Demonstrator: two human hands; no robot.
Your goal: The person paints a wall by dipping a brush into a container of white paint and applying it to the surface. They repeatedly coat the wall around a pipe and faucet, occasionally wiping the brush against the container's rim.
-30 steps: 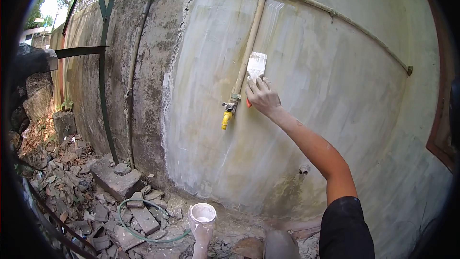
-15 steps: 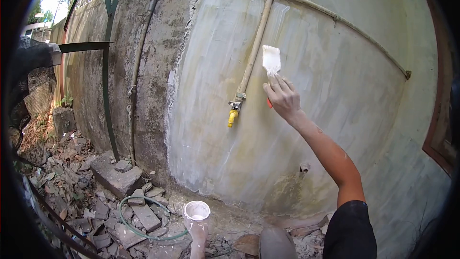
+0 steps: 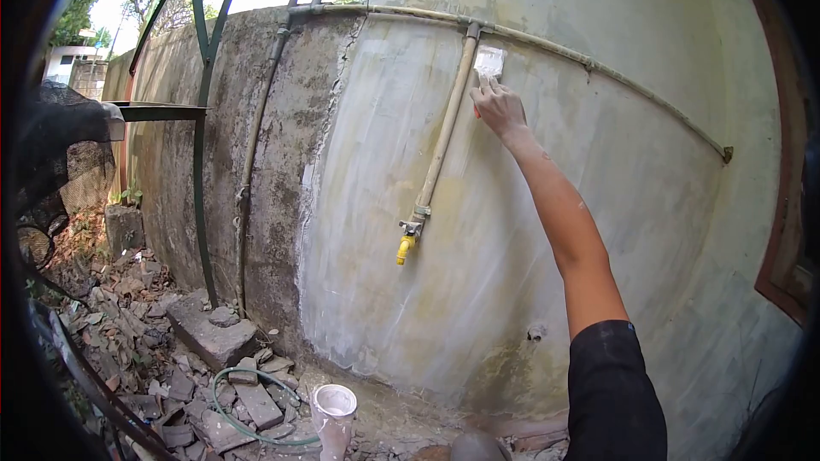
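The right hand [image 3: 500,107] pinches a paintbrush [image 3: 489,61] between thumb and fingers, its white-coated bristles pointing up against the pale wall [image 3: 512,230], just right of a vertical pipe [image 3: 448,132] and a little below a horizontal pipe [image 3: 632,82]. A bit of the orange handle shows beneath the fingers, and the bare forearm runs down to a black sleeve [image 3: 611,376] on the near right. At the near edge, the left hand [image 3: 336,439] is wrapped around a white-smeared cup [image 3: 333,416]; its separate fingers are hard to make out. White material shows inside the cup. The vertical pipe ends in a yellow tap [image 3: 405,248], left of the right forearm, and a small pipe stub [image 3: 536,333] juts from the wall lower down. Left of the cup, a green hose [image 3: 224,410] loops over broken rubble [image 3: 175,388], near a concrete block [image 3: 212,333]. Farther left, a dark, weathered wall [image 3: 290,145] carries another pipe [image 3: 254,149], with a green metal post [image 3: 202,213] in front and black netting [image 3: 85,172] at the far left. A brown frame [image 3: 781,277] borders the right side.
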